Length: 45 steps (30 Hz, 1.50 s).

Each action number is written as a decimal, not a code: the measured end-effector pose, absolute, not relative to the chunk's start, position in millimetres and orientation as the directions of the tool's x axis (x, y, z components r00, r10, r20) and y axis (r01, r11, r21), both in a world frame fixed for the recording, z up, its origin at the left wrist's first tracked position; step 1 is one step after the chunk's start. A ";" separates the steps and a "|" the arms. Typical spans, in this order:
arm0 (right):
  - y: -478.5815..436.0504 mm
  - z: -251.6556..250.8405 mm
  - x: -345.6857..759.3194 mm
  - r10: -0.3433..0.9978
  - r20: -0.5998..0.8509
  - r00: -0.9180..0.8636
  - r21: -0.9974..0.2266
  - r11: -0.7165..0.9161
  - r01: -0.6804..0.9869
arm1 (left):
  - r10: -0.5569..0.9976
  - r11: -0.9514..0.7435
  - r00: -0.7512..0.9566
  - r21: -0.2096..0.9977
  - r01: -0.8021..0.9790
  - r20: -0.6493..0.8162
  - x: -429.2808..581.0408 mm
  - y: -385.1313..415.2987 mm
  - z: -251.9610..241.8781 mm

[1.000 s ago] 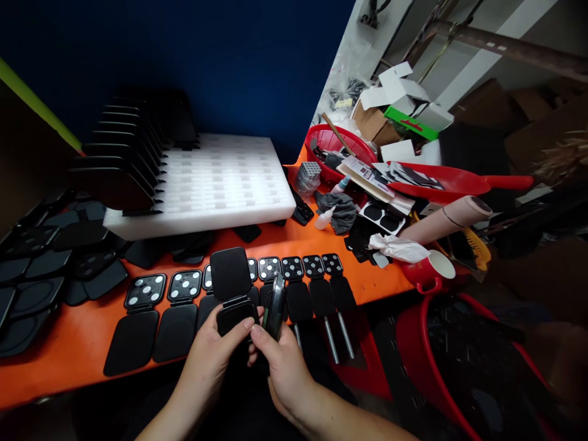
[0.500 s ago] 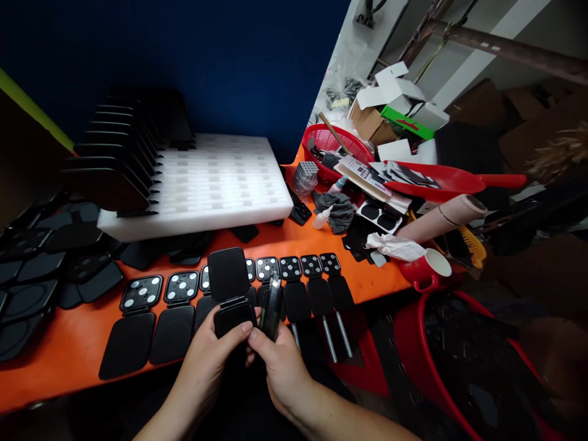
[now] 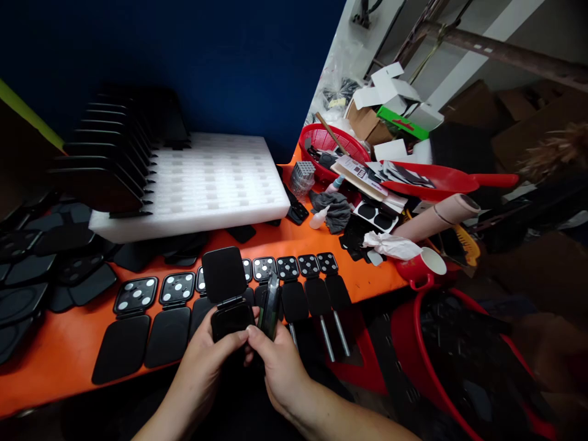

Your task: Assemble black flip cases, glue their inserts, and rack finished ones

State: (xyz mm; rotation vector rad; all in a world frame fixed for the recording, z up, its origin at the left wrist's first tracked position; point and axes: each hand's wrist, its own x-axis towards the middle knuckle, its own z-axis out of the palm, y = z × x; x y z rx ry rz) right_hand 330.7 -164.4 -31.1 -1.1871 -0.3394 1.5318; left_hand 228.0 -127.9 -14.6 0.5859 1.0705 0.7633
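My left hand [image 3: 204, 352] is closed around the lower half of a black hinged two-panel piece [image 3: 224, 273], which stands unfolded with its upper panel raised. My right hand [image 3: 283, 362] grips a narrow dark object [image 3: 270, 300], held upright with a shiny edge; its exact kind is unclear. Both thumbs meet at the lower right corner of the hinged piece. Behind the hands, similar hinged pieces lie open in a row, among them one at the left [image 3: 136, 295]. Their small upper plates carry pale round dots, and their larger lower panels are plain black.
A white foam block [image 3: 220, 177] holds upright black panels [image 3: 98, 162]. Loose black pieces are heaped at the left on the orange table [image 3: 59, 343]. Rightward are a red basket [image 3: 333, 138], grey cloth [image 3: 336, 213], a red mug [image 3: 420, 269] and a red tub [image 3: 419, 331].
The view has shifted slightly, so the table and its things appear a little further left. Both hands keep their hold, with the thumbs barely moved.
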 end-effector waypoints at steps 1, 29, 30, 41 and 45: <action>-164.5 -31.0 330.7 0.861 -0.494 0.122 -0.740 -0.343 -0.579 | 0.787 0.614 0.277 0.745 -0.261 -0.552 227.9 -127.8 -14.5; -169.4 -36.1 333.3 0.833 -0.509 0.219 -0.777 -0.334 -0.534 | 0.825 0.558 0.360 0.728 -0.399 -0.435 228.8 -126.2 -18.3; -169.6 -35.7 333.2 0.831 -0.510 0.221 -0.777 -0.334 -0.534 | 0.823 0.559 0.368 0.729 -0.395 -0.432 228.1 -126.2 -18.3; -166.1 -30.6 338.8 0.896 -0.386 0.218 -0.872 -0.278 -0.403 | 0.830 0.528 0.349 0.816 -0.234 -0.436 223.8 -124.9 -10.6; -164.3 -30.7 341.5 0.876 -0.418 0.242 -0.865 -0.301 -0.401 | 0.808 0.554 0.327 0.820 -0.143 -0.489 219.7 -124.5 -12.2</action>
